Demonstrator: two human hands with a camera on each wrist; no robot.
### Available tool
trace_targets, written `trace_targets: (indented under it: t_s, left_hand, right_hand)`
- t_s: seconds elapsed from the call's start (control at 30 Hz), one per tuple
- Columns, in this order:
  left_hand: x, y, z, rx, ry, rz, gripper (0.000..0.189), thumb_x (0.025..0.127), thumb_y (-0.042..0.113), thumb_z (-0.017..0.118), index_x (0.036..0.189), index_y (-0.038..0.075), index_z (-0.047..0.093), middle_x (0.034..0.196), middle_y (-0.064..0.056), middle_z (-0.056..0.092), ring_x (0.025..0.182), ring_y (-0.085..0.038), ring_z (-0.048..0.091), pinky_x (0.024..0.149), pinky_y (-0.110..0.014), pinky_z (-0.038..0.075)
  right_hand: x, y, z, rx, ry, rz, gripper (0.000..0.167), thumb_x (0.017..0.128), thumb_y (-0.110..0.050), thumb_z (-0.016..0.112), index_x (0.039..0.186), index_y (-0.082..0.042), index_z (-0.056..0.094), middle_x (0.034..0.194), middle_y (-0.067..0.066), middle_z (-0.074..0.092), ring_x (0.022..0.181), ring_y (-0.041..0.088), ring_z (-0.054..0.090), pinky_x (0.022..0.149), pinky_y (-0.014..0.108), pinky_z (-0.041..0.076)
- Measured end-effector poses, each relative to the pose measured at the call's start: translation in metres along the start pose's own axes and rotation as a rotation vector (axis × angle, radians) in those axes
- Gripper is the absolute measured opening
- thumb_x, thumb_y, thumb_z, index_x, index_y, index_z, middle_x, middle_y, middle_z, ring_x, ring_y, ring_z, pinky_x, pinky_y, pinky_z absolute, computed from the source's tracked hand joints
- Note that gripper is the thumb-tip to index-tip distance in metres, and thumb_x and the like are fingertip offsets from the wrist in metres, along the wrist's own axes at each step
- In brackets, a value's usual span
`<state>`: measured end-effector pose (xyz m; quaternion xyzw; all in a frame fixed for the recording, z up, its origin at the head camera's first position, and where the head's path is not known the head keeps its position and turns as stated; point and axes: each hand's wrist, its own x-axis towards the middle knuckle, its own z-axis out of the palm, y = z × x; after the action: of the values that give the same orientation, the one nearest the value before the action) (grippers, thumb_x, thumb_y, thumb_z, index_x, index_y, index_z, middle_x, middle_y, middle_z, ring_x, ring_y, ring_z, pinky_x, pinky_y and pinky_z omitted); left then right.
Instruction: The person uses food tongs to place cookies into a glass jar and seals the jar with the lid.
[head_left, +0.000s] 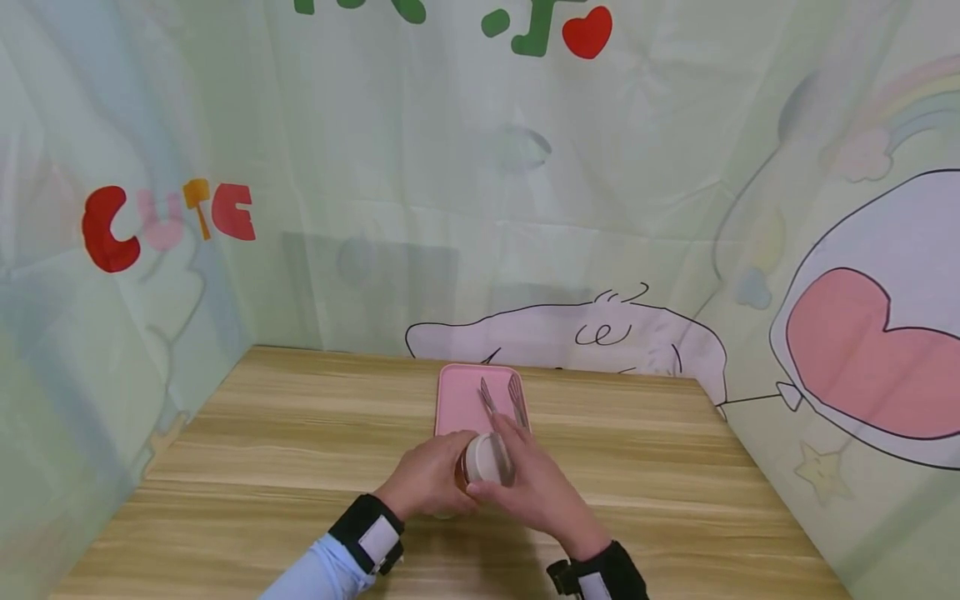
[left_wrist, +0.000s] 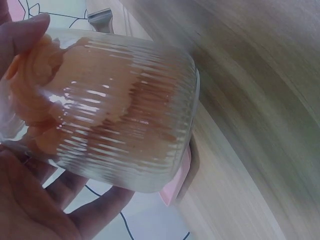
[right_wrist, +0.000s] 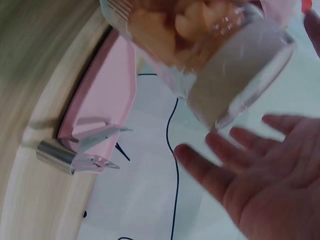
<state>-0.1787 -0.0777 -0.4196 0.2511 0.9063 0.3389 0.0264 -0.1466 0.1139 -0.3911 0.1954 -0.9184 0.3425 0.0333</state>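
My left hand point(head_left: 429, 479) grips a ribbed clear jar point(left_wrist: 115, 105) holding soft orange pieces. The jar is tilted above the table, its white lid point(right_wrist: 240, 75) on. Beside the lid is my right hand point(right_wrist: 270, 175), fingers spread and loosely extended; in the right wrist view its fingertips come close to the lid's edge, and contact is hard to judge. Head view places both hands around the jar, hiding most of it. Behind them lies a pink tray point(head_left: 460, 400), with metal tongs point(right_wrist: 55, 156) at its right side.
A wood-grain table point(head_left: 315, 425) spreads out under the hands. Printed fabric point(head_left: 360, 183) with cartoon figures encloses its back and sides. Both wrists wear black straps point(head_left: 367, 529).
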Motion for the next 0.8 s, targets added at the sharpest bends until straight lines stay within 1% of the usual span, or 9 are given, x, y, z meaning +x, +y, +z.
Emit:
trace_targets:
  t_s: [0.07, 0.1, 0.2, 0.3, 0.43, 0.53, 0.63, 0.73, 0.8]
  left_hand:
    - [0.000, 0.000, 0.000, 0.011, 0.001, 0.000, 0.076, 0.064, 0.031, 0.098, 0.130, 0.020, 0.061, 0.121, 0.005, 0.070, 0.106, -0.014, 0.066, 0.095, -0.043, 0.058]
    - [-0.001, 0.000, 0.000, 0.015, 0.000, -0.001, 0.077, 0.064, 0.031, 0.097, 0.131, 0.020, 0.061, 0.121, 0.004, 0.070, 0.107, -0.015, 0.066, 0.095, -0.043, 0.058]
    - [-0.001, 0.000, 0.000, 0.018, -0.009, -0.011, 0.081, 0.064, 0.029, 0.097, 0.135, 0.019, 0.060, 0.125, 0.002, 0.070, 0.110, -0.016, 0.066, 0.098, -0.045, 0.057]
    - [-0.001, 0.001, 0.000, 0.025, -0.009, -0.006, 0.081, 0.062, 0.026, 0.097, 0.135, 0.019, 0.060, 0.124, 0.003, 0.070, 0.109, -0.016, 0.066, 0.096, -0.044, 0.058]
    - [0.000, 0.002, 0.000, 0.029, -0.006, 0.004, 0.078, 0.062, 0.026, 0.097, 0.132, 0.022, 0.061, 0.123, 0.005, 0.070, 0.108, -0.014, 0.066, 0.097, -0.043, 0.058]
    - [0.001, 0.003, 0.000, 0.019, -0.012, 0.004, 0.075, 0.063, 0.025, 0.098, 0.129, 0.024, 0.062, 0.121, 0.008, 0.070, 0.107, -0.011, 0.065, 0.096, -0.043, 0.058]
    - [0.001, 0.003, -0.001, 0.009, -0.017, 0.008, 0.071, 0.063, 0.025, 0.099, 0.124, 0.025, 0.063, 0.116, 0.010, 0.070, 0.099, -0.008, 0.064, 0.090, -0.038, 0.058]
    - [0.002, 0.003, -0.001, -0.003, -0.019, 0.009, 0.068, 0.063, 0.025, 0.099, 0.120, 0.026, 0.064, 0.110, 0.012, 0.070, 0.090, -0.005, 0.061, 0.082, -0.031, 0.056]
    - [0.002, 0.003, 0.000, -0.010, -0.017, 0.011, 0.066, 0.062, 0.025, 0.099, 0.119, 0.026, 0.064, 0.107, 0.013, 0.069, 0.086, -0.004, 0.059, 0.077, -0.027, 0.054]
  right_hand:
    - [0.001, 0.002, -0.003, 0.005, -0.041, -0.043, 0.097, 0.082, -0.038, 0.086, 0.162, -0.015, 0.035, 0.166, 0.017, 0.037, 0.147, 0.042, 0.043, 0.112, 0.063, 0.044]
    - [0.001, 0.002, -0.003, 0.001, -0.061, -0.049, 0.094, 0.083, -0.036, 0.086, 0.160, -0.012, 0.039, 0.166, 0.018, 0.037, 0.148, 0.043, 0.042, 0.113, 0.063, 0.043]
    - [0.002, 0.002, -0.004, -0.013, -0.095, -0.056, 0.085, 0.085, -0.029, 0.085, 0.156, -0.007, 0.044, 0.164, 0.018, 0.040, 0.149, 0.043, 0.041, 0.115, 0.064, 0.040]
    - [0.001, 0.001, -0.003, -0.017, -0.089, -0.035, 0.080, 0.087, -0.029, 0.083, 0.154, -0.004, 0.047, 0.161, 0.020, 0.044, 0.147, 0.043, 0.044, 0.114, 0.063, 0.042]
    - [0.000, -0.002, -0.001, -0.033, -0.046, 0.016, 0.080, 0.088, -0.037, 0.082, 0.152, -0.003, 0.049, 0.156, 0.021, 0.050, 0.141, 0.041, 0.051, 0.109, 0.061, 0.048]
    - [0.001, -0.005, 0.000, -0.064, -0.004, 0.060, 0.081, 0.087, -0.043, 0.082, 0.151, -0.003, 0.051, 0.150, 0.022, 0.056, 0.133, 0.038, 0.058, 0.101, 0.057, 0.054]
    - [0.002, -0.008, 0.003, -0.115, 0.035, 0.110, 0.082, 0.087, -0.051, 0.079, 0.149, -0.004, 0.054, 0.137, 0.022, 0.065, 0.118, 0.032, 0.066, 0.091, 0.051, 0.057]
    - [0.003, -0.011, 0.006, -0.149, 0.055, 0.171, 0.081, 0.088, -0.056, 0.077, 0.145, -0.002, 0.057, 0.125, 0.020, 0.071, 0.102, 0.026, 0.067, 0.080, 0.044, 0.057]
    - [0.004, -0.013, 0.007, -0.161, 0.061, 0.204, 0.080, 0.089, -0.057, 0.075, 0.143, 0.000, 0.058, 0.120, 0.019, 0.072, 0.095, 0.023, 0.066, 0.074, 0.040, 0.056]
